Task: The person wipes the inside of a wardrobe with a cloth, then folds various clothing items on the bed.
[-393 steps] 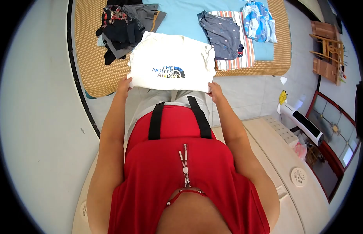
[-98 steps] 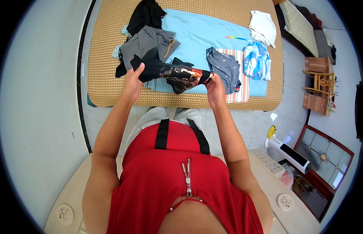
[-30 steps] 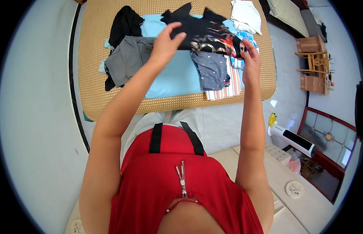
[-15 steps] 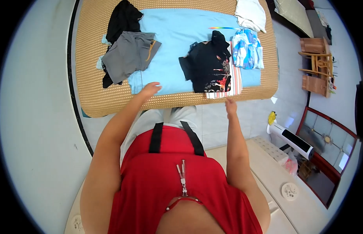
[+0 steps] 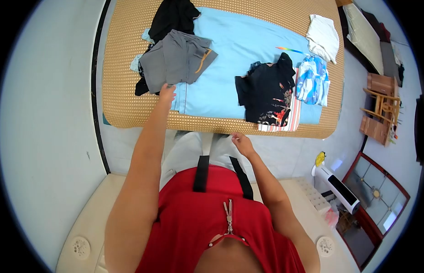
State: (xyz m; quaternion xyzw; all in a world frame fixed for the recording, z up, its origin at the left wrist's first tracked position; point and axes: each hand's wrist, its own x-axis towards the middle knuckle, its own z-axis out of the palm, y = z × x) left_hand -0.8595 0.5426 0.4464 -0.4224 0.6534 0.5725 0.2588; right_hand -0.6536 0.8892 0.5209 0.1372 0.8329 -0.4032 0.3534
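Observation:
My left hand [image 5: 167, 94] is at the lower edge of a grey pair of pants [image 5: 178, 59] with an orange-yellow cord, and its fingers close on the fabric there. The pants lie over black and pale-blue garments, with a black garment [image 5: 173, 18] behind them. My right hand [image 5: 243, 144] is just off the bed's near edge, loosely curled with fingers slightly apart, holding nothing. Further right lies a black floral top [image 5: 266, 93] on a striped cloth [image 5: 295, 116]. Beside these are a blue-and-white patterned garment [image 5: 313, 79] and a white garment [image 5: 322, 38].
A light-blue cloth [image 5: 241, 41] covers the middle of the woven bed mat [image 5: 125, 100]. A rainbow-coloured strip [image 5: 291, 50] lies on it. Behind me is a cream surface [image 5: 285, 227]. A white tower-like appliance [image 5: 335, 189] and wooden chairs [image 5: 380, 107] stand to the right.
My left hand has moved forward from the bed's near edge to the grey pants. My right hand has drawn left, away from the striped cloth. The view has shifted, so the bed appears further right.

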